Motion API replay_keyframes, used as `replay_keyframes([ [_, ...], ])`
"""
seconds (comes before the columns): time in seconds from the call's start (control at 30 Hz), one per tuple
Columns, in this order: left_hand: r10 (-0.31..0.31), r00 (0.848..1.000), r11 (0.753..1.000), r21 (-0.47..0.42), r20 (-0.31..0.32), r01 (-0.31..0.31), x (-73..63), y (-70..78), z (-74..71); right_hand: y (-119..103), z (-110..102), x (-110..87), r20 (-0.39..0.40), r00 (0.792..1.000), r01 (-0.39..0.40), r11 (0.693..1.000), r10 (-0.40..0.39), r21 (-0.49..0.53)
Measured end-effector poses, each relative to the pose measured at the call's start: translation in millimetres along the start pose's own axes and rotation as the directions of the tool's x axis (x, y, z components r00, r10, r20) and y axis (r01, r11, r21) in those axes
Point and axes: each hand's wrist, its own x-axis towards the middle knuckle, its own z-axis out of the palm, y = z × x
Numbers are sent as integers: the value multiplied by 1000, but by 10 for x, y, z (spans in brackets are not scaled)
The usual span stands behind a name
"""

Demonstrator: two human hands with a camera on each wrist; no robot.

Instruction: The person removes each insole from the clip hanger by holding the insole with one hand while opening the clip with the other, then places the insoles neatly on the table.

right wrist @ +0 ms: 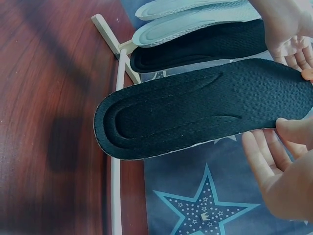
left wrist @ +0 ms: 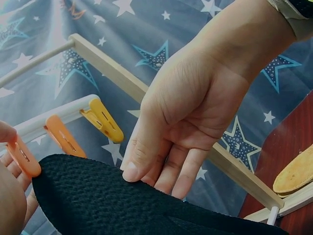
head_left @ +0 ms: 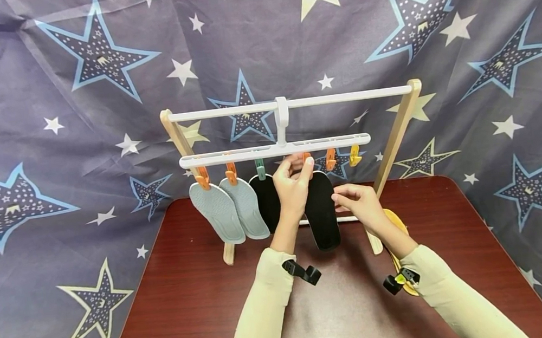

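Pinched in the left grip (head_left: pixel 294 183), with thumb and fingers closed about its upper end: an orange clip (left wrist: pixel 24 156). Pinched at one side edge in the right grip (head_left: pixel 359 201), with the thumb nearly closed against the fingers behind: a black insole (head_left: pixel 321 213). Hanging roughly upright between the two grips, with the top end just to the lower right of the left grip and touching the tip of the orange clip; impossible to tell whether clamped there.

Just left of the left grip, and partly hidden by it, a second black insole (head_left: pixel 265 202) beneath a green clip (head_left: pixel 261 170). Farther left of the same grip, two grey insoles (head_left: pixel 216 212), each beneath a further orange clip (head_left: pixel 231 175). Right of the left grip and above the right grip, one more orange clip (head_left: pixel 331 159), followed by a yellow clip (head_left: pixel 354 155).

Above both grips, a white hanger (head_left: pixel 240 154), hooked over the top bar of a wooden rack (head_left: pixel 394 141). Below both grips, a reddish-brown bench (head_left: pixel 191 307). Low and right of the right grip, near the foot of the rack, a yellow insole (left wrist: pixel 296 171). Beyond both grips, a star-patterned cloth (head_left: pixel 86 235).
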Motion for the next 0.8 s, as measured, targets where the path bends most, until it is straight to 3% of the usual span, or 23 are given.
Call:
replay_keyframes([
  [0.5,36,999,999,15,3,-36,-9,-16,-12,31,-63,-31,-24,1000,8,1000,-8,-8],
  [0.8,25,1000,999,36,-3,-25,-17,-21,-22,68,-108,-47,-32,999,9,1000,-9,25],
])
